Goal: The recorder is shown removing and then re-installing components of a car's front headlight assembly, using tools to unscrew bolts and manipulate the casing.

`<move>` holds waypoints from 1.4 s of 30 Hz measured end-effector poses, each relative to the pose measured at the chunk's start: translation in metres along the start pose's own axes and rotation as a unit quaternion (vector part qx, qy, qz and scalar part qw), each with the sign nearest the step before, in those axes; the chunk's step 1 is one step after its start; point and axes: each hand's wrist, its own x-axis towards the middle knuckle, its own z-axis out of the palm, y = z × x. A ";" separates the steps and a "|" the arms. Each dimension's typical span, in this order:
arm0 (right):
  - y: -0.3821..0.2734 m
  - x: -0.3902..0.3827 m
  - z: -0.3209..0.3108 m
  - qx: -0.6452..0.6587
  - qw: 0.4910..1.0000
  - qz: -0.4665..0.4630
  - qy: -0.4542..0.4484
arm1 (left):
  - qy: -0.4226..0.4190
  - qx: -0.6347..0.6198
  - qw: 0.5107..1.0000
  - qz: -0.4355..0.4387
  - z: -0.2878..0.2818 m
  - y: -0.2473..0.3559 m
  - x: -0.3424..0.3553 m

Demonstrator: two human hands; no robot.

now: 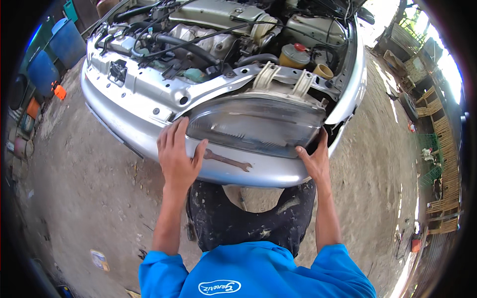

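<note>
Blue plastic containers were noted beside dirt floor. Left hand, spread and unclenched, was placed at inner end of headlight, above silver bumper, where rusty wrench was laid. Headlight's outer corner was grasped by right hand. Bamboo slatwork was noted far right.

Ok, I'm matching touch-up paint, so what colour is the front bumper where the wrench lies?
Silvery grey; the bumper shows best in the head view.
</note>
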 end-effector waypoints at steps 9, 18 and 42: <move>0.038 0.034 -0.017 0.016 0.996 -0.040 -0.083 | -0.168 0.138 0.975 -0.051 0.018 0.006 0.020; 0.024 0.036 -0.017 0.120 0.990 -0.052 -0.046 | -0.116 0.110 0.986 -0.045 0.028 -0.006 0.014; 0.102 0.006 -0.015 0.031 0.963 -0.208 0.167 | -0.140 0.164 0.977 -0.003 0.036 -0.019 0.001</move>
